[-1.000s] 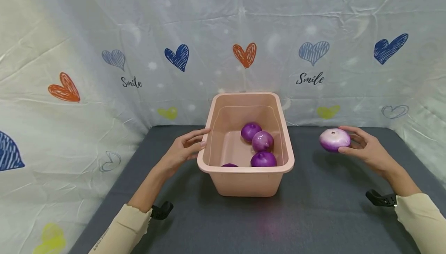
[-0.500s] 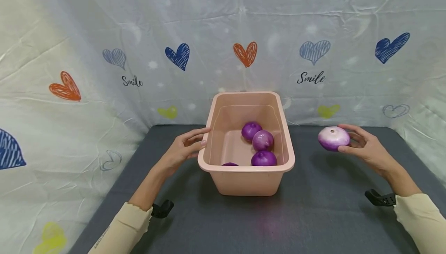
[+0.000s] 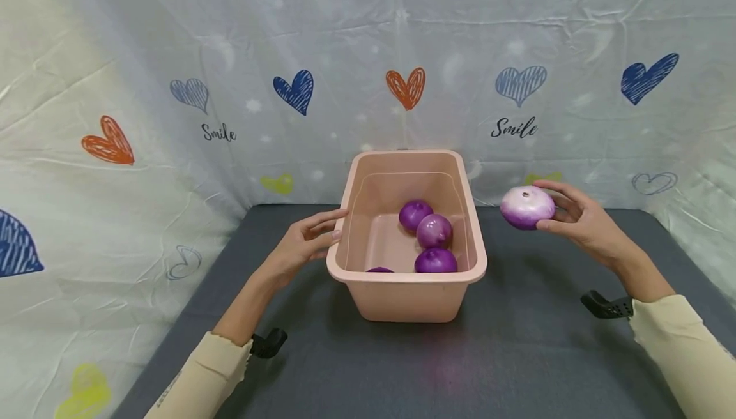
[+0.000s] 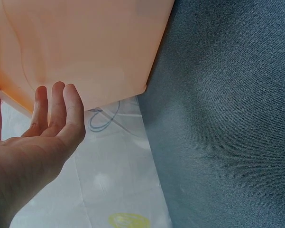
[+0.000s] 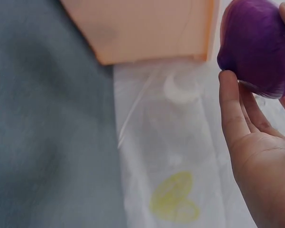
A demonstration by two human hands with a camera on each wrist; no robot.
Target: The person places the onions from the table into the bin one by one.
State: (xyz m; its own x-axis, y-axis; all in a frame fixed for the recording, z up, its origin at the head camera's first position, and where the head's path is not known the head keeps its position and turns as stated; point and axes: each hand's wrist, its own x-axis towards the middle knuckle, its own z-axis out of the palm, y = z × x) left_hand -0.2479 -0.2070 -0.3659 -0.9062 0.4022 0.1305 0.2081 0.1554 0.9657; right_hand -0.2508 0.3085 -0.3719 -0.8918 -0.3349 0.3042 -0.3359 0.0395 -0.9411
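Left hand (image 3: 305,240) forward, fingers straight and relaxed, forearm low. Right hand (image 3: 581,221) raised, fingers and thumb curled in a grip. Cream sleeves (image 3: 684,355) on both arms.

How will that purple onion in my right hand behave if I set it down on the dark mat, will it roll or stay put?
The onion is round and smooth, so it could probably roll if set on its side. Its flattened shape suggests it may settle stem end up. The glossy skin looks somewhat slippery, though the right hand holds it in a fingertip grip without visible trouble. The dark mat looks textured, likely slowing it.

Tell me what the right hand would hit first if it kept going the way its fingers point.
Probably the bin: the right hand, holding the onion, points left toward its right rim. Depth is unclear.
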